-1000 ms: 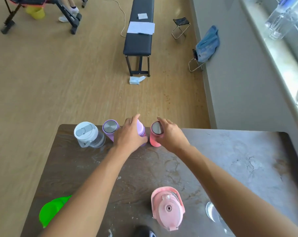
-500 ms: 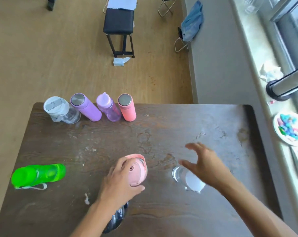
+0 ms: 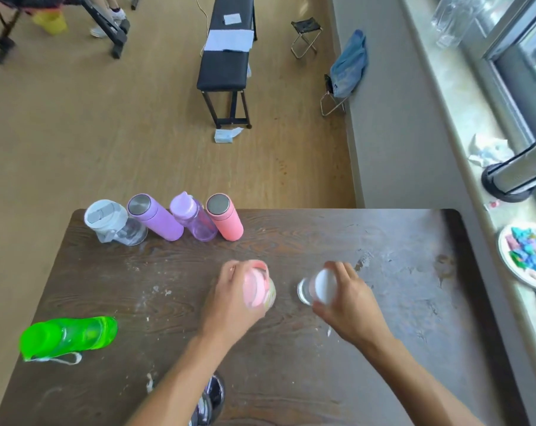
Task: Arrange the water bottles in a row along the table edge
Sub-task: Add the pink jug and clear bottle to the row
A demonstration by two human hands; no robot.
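Several bottles stand in a row at the far edge of the dark table (image 3: 322,235): a clear one with a white lid (image 3: 113,224), a purple flask (image 3: 154,216), a lilac translucent bottle (image 3: 193,218) and a coral flask (image 3: 225,216). My left hand (image 3: 230,299) grips a pink-lidded bottle (image 3: 257,290) at mid-table. My right hand (image 3: 349,302) is closed on a clear bottle with a white cap (image 3: 317,287). A green bottle (image 3: 68,336) lies on its side near the left edge. A dark bottle (image 3: 211,398) is partly hidden under my left forearm.
Beyond the table are a wooden floor, a black bench (image 3: 226,59) and a small folding stool (image 3: 305,35). On the right, a windowsill holds a paper plate of coloured bits (image 3: 528,259) and a dark-based metal object (image 3: 515,179).
Both hands left the row at the far edge and came back to mid-table. My left hand took the pink-lidded bottle; my right hand closed on the white-capped clear bottle.
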